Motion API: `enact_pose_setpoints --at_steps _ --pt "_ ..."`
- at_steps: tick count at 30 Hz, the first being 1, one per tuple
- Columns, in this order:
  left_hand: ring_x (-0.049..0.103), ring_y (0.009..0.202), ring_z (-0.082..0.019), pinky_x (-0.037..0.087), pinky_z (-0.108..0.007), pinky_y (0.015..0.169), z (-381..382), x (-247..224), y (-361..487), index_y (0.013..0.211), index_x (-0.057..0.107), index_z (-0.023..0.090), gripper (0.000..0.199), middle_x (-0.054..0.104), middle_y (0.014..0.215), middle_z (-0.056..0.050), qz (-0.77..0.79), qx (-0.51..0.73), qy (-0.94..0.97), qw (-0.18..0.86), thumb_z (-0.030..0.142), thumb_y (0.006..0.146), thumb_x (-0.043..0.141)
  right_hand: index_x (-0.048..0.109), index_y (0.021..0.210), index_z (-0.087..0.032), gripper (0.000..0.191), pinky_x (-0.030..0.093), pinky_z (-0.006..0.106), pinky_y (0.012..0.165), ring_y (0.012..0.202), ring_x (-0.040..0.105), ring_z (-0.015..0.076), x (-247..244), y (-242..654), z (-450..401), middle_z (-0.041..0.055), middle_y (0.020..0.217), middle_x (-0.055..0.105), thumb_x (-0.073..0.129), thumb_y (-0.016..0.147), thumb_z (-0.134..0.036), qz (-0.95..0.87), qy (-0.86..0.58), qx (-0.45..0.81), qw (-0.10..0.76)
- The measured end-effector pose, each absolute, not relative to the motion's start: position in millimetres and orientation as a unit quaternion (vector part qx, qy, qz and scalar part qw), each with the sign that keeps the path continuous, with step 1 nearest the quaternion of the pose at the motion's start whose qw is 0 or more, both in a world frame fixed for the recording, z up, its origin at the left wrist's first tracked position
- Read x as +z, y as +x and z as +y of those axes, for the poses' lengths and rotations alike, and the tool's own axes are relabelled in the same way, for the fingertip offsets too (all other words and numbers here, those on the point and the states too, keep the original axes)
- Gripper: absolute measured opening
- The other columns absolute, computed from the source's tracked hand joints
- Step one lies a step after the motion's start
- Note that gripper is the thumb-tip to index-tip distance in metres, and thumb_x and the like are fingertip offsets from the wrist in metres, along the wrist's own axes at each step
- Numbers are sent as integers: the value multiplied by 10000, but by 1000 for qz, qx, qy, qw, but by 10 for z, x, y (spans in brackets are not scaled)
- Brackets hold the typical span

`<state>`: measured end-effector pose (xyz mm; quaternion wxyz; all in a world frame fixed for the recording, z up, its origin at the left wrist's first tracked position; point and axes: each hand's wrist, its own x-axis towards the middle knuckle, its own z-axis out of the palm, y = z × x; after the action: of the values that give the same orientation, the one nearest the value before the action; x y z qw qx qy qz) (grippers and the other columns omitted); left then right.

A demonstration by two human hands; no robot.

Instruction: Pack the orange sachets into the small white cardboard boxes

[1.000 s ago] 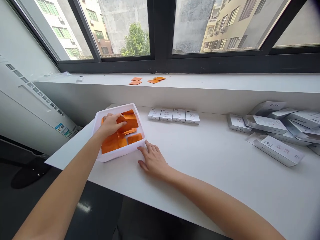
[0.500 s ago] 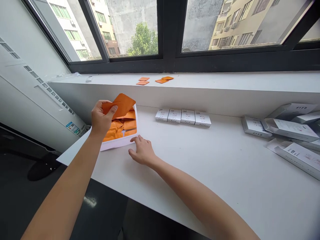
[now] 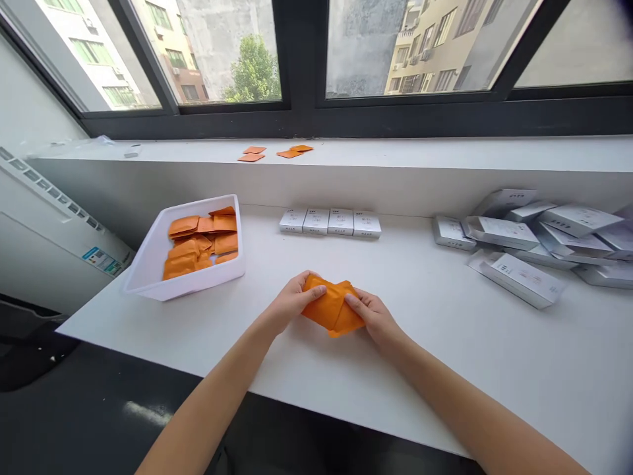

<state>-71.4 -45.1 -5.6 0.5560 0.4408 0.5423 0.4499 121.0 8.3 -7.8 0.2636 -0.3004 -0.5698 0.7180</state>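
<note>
Over the middle of the white table, orange packets (image 3: 332, 307) are held between my two hands, overlapping or spread a little. My left hand (image 3: 293, 300) is closed on their left side, thumb on top. On the right side my right hand (image 3: 378, 318) pinches them, its thumb on top as well. How many packets there are I cannot tell. To the left stands a white plastic bin (image 3: 146, 267) with several orange packets (image 3: 185, 257) lying in it.
A row of small white boxes (image 3: 329, 222) stands at the table's back. Several long white boxes (image 3: 527, 277) lie piled at the right, some with flaps open. Orange packets (image 3: 252, 156) lie on the windowsill (image 3: 420, 153). The table (image 3: 277, 369) has a front edge close by.
My left hand has carried the orange packets right, out of the bin to the table's middle. My right hand, open before, now grips them too. The view has turned to the right.
</note>
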Motion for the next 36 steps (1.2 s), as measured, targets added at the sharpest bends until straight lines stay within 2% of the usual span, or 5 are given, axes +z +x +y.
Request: enact_pose_setpoints --at_steps 10,19,25,31,36 --pt "625 859 -226 461 -315 720 -32 304 -1529 1046 606 172 542 673 949 -68 653 408 442 461 535 656 704 603 827 -188 364 415 282 661 730 538 169 -189 1207 151 17 782 607 564 825 -550 -582 -388 627 344" --pt "634 995 -270 489 -359 807 410 251 -1842 1209 535 165 584 656 1133 -127 754 394 435 295 521 750 592 622 891 -201 354 448 295 654 743 572 183 -262 1181 116 35 828 634 491 876 -530 -634 -377 595 318" --pt "411 1294 -342 376 -467 987 361 -112 -1915 1239 519 196 486 561 1300 -151 834 283 446 160 467 840 465 610 865 -197 351 453 288 627 712 575 174 -251 1179 111 37 809 634 466 889 -516 -653 -378 580 306" --pt "412 1288 -277 281 -408 1081 234 -225 -1801 1256 530 286 473 522 1374 -25 814 196 542 78 490 830 494 599 798 -191 325 414 268 555 645 541 160 -236 1160 84 34 738 609 464 886 -474 -697 -368 543 289" --pt "469 1161 -346 333 -480 989 238 -278 -1617 1160 581 205 572 579 1242 -131 851 155 502 -4 633 795 478 567 781 -196 308 394 265 561 634 515 149 -243 1193 82 19 717 569 450 903 -453 -703 -366 535 291"
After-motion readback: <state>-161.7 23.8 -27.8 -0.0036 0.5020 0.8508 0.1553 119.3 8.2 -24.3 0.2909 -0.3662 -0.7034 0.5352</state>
